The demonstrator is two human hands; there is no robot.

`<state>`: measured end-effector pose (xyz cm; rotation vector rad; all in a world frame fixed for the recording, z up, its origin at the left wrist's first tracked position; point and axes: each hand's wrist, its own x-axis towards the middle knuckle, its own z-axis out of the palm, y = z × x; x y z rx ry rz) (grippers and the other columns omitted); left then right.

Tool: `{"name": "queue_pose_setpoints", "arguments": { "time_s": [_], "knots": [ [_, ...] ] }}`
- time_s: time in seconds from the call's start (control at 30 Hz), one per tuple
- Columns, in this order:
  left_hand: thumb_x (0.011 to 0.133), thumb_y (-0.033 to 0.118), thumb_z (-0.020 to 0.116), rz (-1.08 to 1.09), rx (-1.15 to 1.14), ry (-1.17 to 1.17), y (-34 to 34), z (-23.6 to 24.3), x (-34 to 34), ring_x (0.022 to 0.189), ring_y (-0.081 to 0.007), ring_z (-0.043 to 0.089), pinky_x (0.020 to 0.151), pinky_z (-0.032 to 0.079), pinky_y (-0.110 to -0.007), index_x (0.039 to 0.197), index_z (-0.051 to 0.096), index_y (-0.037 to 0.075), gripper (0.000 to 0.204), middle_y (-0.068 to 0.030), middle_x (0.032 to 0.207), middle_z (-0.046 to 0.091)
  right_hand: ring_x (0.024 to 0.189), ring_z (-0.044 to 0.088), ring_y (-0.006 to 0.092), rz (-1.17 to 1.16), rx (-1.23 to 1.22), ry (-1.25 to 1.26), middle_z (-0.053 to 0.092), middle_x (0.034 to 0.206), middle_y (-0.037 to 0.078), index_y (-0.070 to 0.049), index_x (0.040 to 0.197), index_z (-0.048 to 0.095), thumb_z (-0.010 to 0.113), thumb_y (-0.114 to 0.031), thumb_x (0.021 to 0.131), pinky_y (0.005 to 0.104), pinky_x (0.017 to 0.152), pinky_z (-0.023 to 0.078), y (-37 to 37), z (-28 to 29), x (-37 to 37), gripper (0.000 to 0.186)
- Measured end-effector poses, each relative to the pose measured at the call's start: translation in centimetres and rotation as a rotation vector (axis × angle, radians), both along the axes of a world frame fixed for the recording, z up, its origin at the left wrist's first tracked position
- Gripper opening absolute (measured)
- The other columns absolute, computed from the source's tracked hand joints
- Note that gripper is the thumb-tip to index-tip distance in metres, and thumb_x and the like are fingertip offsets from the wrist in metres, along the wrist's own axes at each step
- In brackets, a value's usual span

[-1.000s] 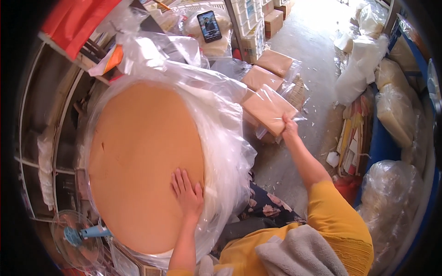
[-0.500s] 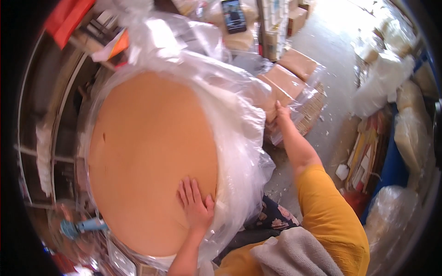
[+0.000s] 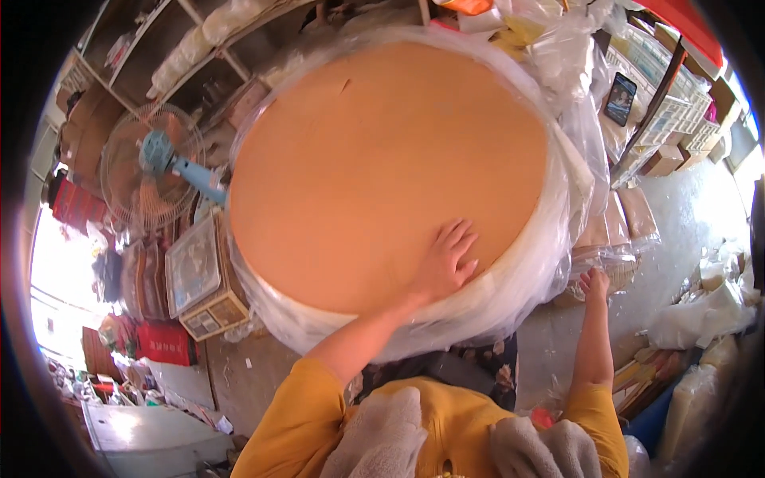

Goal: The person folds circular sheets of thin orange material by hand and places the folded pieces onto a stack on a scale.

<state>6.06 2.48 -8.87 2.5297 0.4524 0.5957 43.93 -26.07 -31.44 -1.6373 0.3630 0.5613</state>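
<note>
Two bare hands are shown, seen from above. The left hand (image 3: 448,263) is laid palm down on a large, round, flat, orange-tan surface (image 3: 382,175), near its lower right edge; the fingers are extended and only slightly parted, with the thumb set away from them. The right hand (image 3: 594,283) is held out beyond the right side of the round surface, just beside a row of flat, rectangular, light-brown packets in clear plastic (image 3: 613,221); its fingers are partly bent, and whether any plastic is pinched between them cannot be told. The round surface is placed in front of the person and is ringed by loose, crumpled, translucent white plastic sheeting (image 3: 434,331). A short dark mark (image 3: 346,85) is borne near its upper edge. The packets are located low down at the right, above a grey floor (image 3: 677,211). To the left, a round wire-caged fan with a pale-blue hub and neck (image 3: 155,151) is seen, with a tan box with a clear, pale-framed top (image 3: 195,267) below it. At the upper right, a black rectangular phone with a lit screen (image 3: 620,99) is propped near white slatted plastic crates (image 3: 681,107).
</note>
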Motion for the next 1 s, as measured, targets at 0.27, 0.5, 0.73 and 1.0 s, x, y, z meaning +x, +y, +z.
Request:
{"name": "queue_pose_setpoints", "arguments": {
  "time_s": [0.27,0.5,0.73,1.0],
  "knots": [
    [0.087,-0.002,0.050,0.315,-0.186,-0.209,3.7,1.9,-15.6,0.098,-0.0222,0.062,0.086,0.048,-0.031,0.103,0.066,0.002,0.023,-0.0103,0.104,0.066,0.084,0.063,0.0146,0.093,0.175,-0.694,0.064,0.101,0.008,-0.002,0.113,0.060,0.056,-0.014,0.094,0.0238,0.071,0.050,1.6,15.8,-9.7,0.023],
    [0.077,-0.012,0.048,0.561,-0.156,-0.247,0.9,1.9,-25.2,0.079,-0.0207,0.063,0.061,0.047,-0.029,0.092,0.066,0.005,0.029,-0.0085,0.087,0.065,0.091,0.064,0.0209,1.057,0.015,-1.115,0.068,0.093,0.007,-0.006,0.105,0.066,0.063,-0.008,0.083,0.0314,0.083,0.049,13.5,27.5,-30.7,0.022],
    [0.063,-0.012,0.054,0.232,0.072,-0.240,-2.4,-1.0,-24.8,0.086,-0.0300,0.059,0.074,0.051,-0.038,0.086,0.064,0.004,0.030,-0.0098,0.088,0.062,0.090,0.055,0.0261,1.483,0.222,-1.804,0.060,0.087,0.006,-0.006,0.090,0.064,0.068,-0.011,0.073,0.0412,0.088,0.043,21.6,25.4,-39.9,0.018],
    [0.063,-0.015,0.055,0.170,0.034,-0.241,-3.3,-1.6,-25.6,0.093,-0.0294,0.061,0.084,0.050,-0.041,0.083,0.064,0.004,0.029,-0.0076,0.090,0.065,0.084,0.056,0.0273,1.610,0.105,-1.787,0.058,0.081,0.008,-0.007,0.080,0.060,0.062,-0.012,0.078,0.0400,0.085,0.044,23.2,24.7,-40.1,0.006]
  ]
}}
